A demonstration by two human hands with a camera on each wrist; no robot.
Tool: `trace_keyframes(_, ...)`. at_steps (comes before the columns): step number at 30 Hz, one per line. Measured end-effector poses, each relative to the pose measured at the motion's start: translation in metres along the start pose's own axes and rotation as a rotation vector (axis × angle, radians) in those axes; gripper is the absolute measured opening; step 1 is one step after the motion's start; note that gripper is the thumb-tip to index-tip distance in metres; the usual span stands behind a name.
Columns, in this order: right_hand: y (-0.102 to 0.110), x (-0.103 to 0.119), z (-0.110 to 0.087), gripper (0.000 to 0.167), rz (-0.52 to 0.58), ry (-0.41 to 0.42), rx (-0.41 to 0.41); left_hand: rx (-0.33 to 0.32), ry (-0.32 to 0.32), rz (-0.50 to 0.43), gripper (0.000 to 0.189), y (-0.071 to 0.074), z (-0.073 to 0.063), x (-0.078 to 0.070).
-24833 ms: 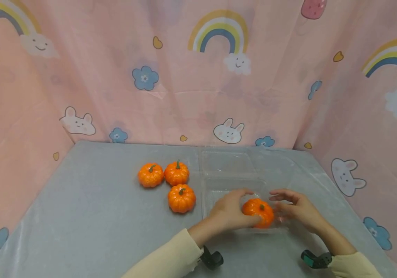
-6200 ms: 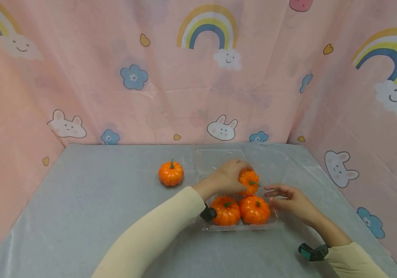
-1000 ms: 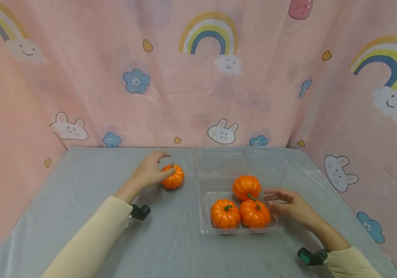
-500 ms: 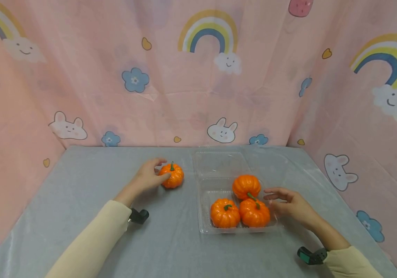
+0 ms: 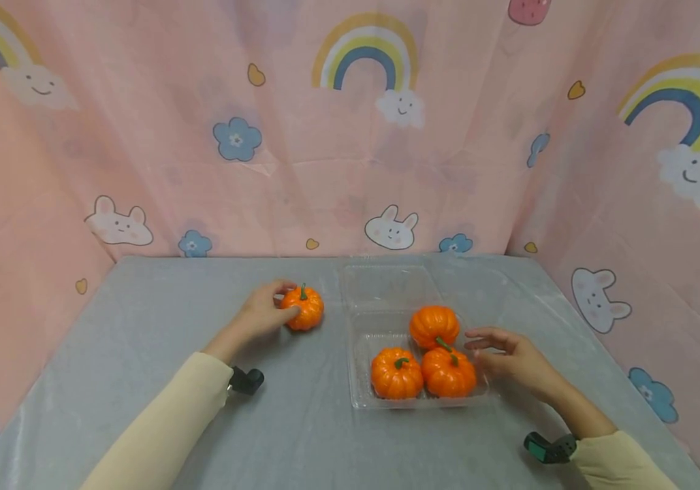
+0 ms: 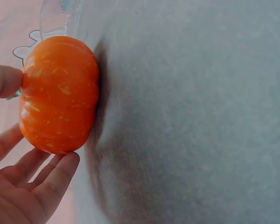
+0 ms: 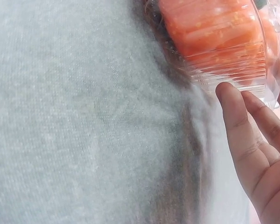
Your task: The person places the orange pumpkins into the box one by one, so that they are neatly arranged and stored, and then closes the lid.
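Observation:
My left hand [image 5: 257,314] holds a small orange pumpkin [image 5: 307,311] with a green stem, thumb on one side and fingers on the other. In the left wrist view this pumpkin [image 6: 58,95] lies between thumb and fingertips, close to the cloth. A clear plastic clamshell box [image 5: 359,391] stands to its right. Inside are a front-left pumpkin [image 5: 396,374], a front-right pumpkin [image 5: 450,374] and a back pumpkin [image 5: 434,325]. My right hand [image 5: 520,361] is at the box's right side, fingers loosely bent. In the right wrist view its fingertips [image 7: 225,93] are by the ribbed plastic wall.
The box's transparent lid [image 5: 389,284] lies folded back behind it. A grey cloth [image 5: 160,327] covers the table. A pink patterned curtain [image 5: 301,184] closes off the back and both sides. Dark wrist devices sit on the left wrist [image 5: 246,381] and right wrist [image 5: 549,448].
Two pumpkins seen on the table at first are now in the box. After setting one at the back, my left hand moved left and closed round the remaining table pumpkin. My right hand stayed.

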State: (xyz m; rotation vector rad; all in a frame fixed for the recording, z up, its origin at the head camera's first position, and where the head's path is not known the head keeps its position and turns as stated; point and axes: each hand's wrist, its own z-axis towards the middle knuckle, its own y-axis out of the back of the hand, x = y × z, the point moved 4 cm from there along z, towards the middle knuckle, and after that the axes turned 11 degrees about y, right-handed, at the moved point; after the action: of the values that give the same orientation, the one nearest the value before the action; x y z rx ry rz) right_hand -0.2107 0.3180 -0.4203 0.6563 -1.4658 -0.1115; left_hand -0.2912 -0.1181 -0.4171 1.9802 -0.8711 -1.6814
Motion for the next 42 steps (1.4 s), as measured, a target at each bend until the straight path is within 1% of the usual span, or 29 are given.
trace_keyframes(5, 0.0, 0.0, 0.0, 0.052, -0.012, -0.001, -0.004, 0.003, -0.006, -0.014, 0.051, -0.001, 0.0, -0.001)
trace_keyframes(12, 0.0, -0.001, 0.0, 0.052, -0.017, 0.001, -0.005, 0.01, -0.007, -0.024, 0.053, -0.002, -0.005, -0.007)
trace_keyframes(16, 0.001, -0.002, 0.0, 0.051, -0.018, 0.011, -0.005, -0.004, -0.017, -0.021, 0.054, -0.002, -0.005, -0.01)
trace_keyframes(19, 0.001, -0.002, 0.0, 0.051, -0.017, 0.01, -0.006, -0.017, -0.014, -0.032, 0.054, -0.001, -0.006, -0.014)
trace_keyframes(21, 0.001, -0.002, 0.0, 0.051, -0.016, 0.006, -0.008, -0.03, -0.029, -0.041, 0.055, -0.001, -0.007, -0.017)
trace_keyframes(24, 0.001, -0.002, 0.0, 0.051, -0.014, 0.006, -0.009, -0.057, -0.064, -0.071, 0.056, 0.0, -0.009, -0.026)
trace_keyframes(28, 0.001, -0.002, -0.001, 0.051, -0.019, 0.009, -0.011, -0.094, -0.132, -0.108, 0.055, 0.002, -0.013, -0.039)
trace_keyframes(32, 0.001, -0.002, -0.001, 0.05, -0.023, 0.018, -0.013, -0.117, -0.197, -0.139, 0.054, -0.001, -0.017, -0.052)
trace_keyframes(35, 0.002, -0.002, -0.001, 0.049, -0.026, 0.029, -0.009, -0.13, -0.256, -0.14, 0.053, -0.004, -0.022, -0.063)
trace_keyframes(39, 0.002, -0.002, -0.001, 0.049, -0.016, 0.03, -0.007, -0.141, -0.343, -0.114, 0.053, -0.012, -0.029, -0.076)
trace_keyframes(42, 0.002, -0.002, -0.001, 0.049, -0.005, 0.021, -0.007, -0.14, -0.394, -0.094, 0.053, -0.018, -0.033, -0.084)
